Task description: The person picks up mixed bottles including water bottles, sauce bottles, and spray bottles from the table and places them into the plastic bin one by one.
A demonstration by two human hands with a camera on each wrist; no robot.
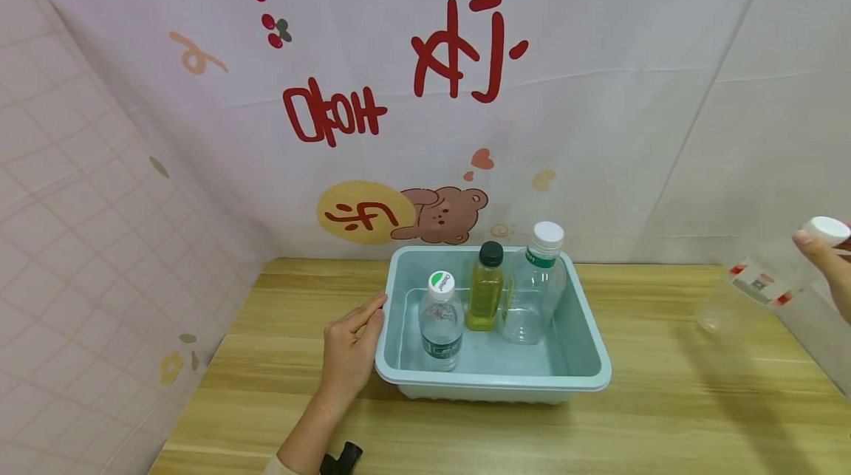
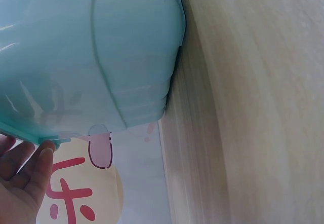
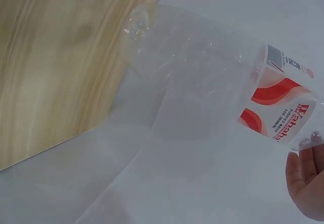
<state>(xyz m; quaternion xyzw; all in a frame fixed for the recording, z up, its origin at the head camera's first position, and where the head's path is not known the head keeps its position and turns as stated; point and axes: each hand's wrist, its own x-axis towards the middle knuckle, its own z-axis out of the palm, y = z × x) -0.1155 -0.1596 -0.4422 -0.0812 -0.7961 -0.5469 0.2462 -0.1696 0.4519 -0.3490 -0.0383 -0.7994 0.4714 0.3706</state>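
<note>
My left hand [image 1: 349,346] grips the left rim of a light blue plastic basin [image 1: 492,379], thumb and fingertips at the edge, also visible in the left wrist view. At the far right my right hand [image 1: 834,268] holds a clear plastic bottle [image 1: 758,286] by its white-capped neck. The bottle tilts with its base toward the lower left, over the table's right side. Its red and white label [image 3: 278,100] shows in the right wrist view. Standing in the basin are a small clear bottle [image 1: 442,327], a yellow-green bottle [image 1: 485,294] with a black cap, and a larger clear bottle [image 1: 532,298].
The basin stands on a wood-grain table [image 1: 266,357]. A white cloth [image 1: 598,128] with red characters and a cartoon bear hangs behind it, and a gridded cloth [image 1: 86,238] hangs at left. A small black object [image 1: 342,458] lies near my left forearm.
</note>
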